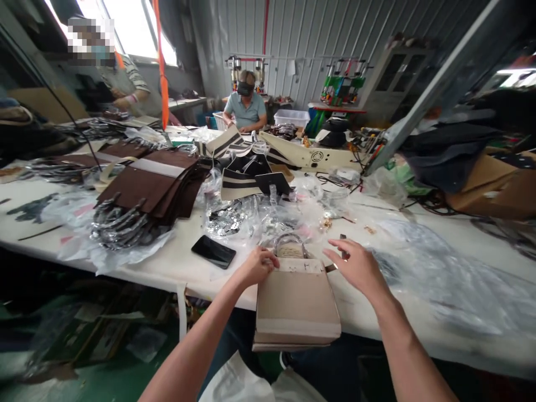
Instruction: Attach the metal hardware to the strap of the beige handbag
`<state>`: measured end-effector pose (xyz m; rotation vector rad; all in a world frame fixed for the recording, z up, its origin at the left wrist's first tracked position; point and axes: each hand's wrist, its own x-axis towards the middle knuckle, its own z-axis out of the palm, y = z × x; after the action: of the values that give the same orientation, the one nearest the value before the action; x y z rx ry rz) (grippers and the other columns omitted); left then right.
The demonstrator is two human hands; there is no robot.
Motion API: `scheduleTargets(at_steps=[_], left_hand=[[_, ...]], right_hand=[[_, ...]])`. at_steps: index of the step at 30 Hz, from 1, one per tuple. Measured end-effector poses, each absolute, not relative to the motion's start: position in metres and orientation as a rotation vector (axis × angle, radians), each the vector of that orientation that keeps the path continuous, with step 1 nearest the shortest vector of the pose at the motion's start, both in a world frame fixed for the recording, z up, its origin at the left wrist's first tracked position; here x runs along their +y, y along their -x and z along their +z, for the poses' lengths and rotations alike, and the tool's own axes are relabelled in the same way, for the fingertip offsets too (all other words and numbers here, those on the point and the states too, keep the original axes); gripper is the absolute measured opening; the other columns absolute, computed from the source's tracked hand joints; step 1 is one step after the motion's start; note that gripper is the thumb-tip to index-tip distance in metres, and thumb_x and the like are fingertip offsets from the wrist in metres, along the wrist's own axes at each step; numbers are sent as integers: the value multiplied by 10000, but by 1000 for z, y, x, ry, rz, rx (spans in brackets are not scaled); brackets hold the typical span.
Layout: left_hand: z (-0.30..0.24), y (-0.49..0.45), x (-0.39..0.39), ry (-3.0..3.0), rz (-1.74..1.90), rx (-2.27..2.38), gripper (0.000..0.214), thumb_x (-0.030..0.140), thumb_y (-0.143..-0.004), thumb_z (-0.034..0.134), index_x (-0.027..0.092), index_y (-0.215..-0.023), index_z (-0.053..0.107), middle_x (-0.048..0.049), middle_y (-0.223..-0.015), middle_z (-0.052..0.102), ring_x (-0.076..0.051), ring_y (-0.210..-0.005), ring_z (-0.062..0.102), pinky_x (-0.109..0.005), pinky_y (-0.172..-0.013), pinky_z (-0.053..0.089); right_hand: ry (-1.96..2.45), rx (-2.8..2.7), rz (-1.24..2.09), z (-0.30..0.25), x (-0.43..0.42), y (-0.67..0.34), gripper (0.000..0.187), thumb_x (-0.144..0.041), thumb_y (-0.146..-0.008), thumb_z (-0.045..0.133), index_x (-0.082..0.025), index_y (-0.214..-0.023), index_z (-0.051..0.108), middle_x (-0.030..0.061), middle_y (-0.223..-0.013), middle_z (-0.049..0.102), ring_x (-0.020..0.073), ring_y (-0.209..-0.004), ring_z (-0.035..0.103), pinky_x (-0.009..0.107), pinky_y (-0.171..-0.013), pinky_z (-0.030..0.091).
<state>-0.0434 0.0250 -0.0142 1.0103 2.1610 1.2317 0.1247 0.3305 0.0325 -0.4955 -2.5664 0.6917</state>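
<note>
A beige bag (296, 304) with a pale band lies on the near edge of the white table (176, 268), on top of others like it. My left hand (258, 266) is closed on the bag's top left corner, beside its wrapped handles (290, 243). My right hand (355, 266) hovers over the top right corner, fingers spread and stretched out, a small dark piece (343, 247) just beyond its fingertips. Whether it touches the bag I cannot tell.
A black phone (213, 251) lies left of the bag. Brown bags (153, 184) with wrapped handles are stacked further left, striped bags (240, 178) and crumpled plastic behind. Two other people work at the far tables. A cardboard box (494, 187) stands right.
</note>
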Motion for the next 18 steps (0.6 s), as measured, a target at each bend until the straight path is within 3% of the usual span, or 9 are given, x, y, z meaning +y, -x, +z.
scheduleTargets(at_steps=[4, 8, 13, 15, 18], left_hand=[[-18, 45, 25, -997, 1252, 2150, 270, 135, -888, 657, 240, -1000, 879, -115, -1298, 646, -263, -1139, 694, -423, -1139, 573], [-24, 43, 26, -997, 1330, 2143, 285, 112, -878, 623, 222, -954, 875, -142, -1257, 672, -257, -1044, 695, -429, -1066, 601], [-29, 46, 28, -1090, 1335, 2135, 292, 115, -800, 635, 237, -919, 872, -117, -1019, 774, -355, -1218, 665, -522, -1169, 551], [-32, 47, 28, -1099, 1334, 2139, 308, 136, -788, 646, 233, -969, 876, -127, -1106, 798, -375, -1253, 668, -544, -1188, 545], [-40, 47, 29, -1090, 1351, 2167, 411, 162, -819, 651, 169, -1173, 859, -224, -1428, 718, -448, -1373, 631, -595, -1238, 504]], right_hand=[[217, -2581, 709, 54, 286, -73, 316, -487, -1024, 710, -302, -1214, 881, 106, -1268, 832, 357, -1170, 763, 487, -1017, 598], [-70, -2680, 938, 62, 221, 6, 240, -358, -1026, 740, -300, -1205, 889, 84, -1170, 844, 293, -942, 768, 422, -893, 594], [-217, -2889, 834, 49, 154, 112, 268, -198, -1045, 692, -226, -1225, 888, 114, -1216, 819, 274, -1067, 755, 345, -1015, 548], [-206, -2935, 794, 38, 136, 143, 263, -167, -1043, 683, -219, -1190, 896, 121, -1227, 810, 264, -1104, 756, 313, -1015, 536], [-134, -2981, 757, 19, 118, 171, 193, -214, -1019, 741, -224, -1118, 907, 127, -1272, 802, 266, -1106, 765, 302, -966, 542]])
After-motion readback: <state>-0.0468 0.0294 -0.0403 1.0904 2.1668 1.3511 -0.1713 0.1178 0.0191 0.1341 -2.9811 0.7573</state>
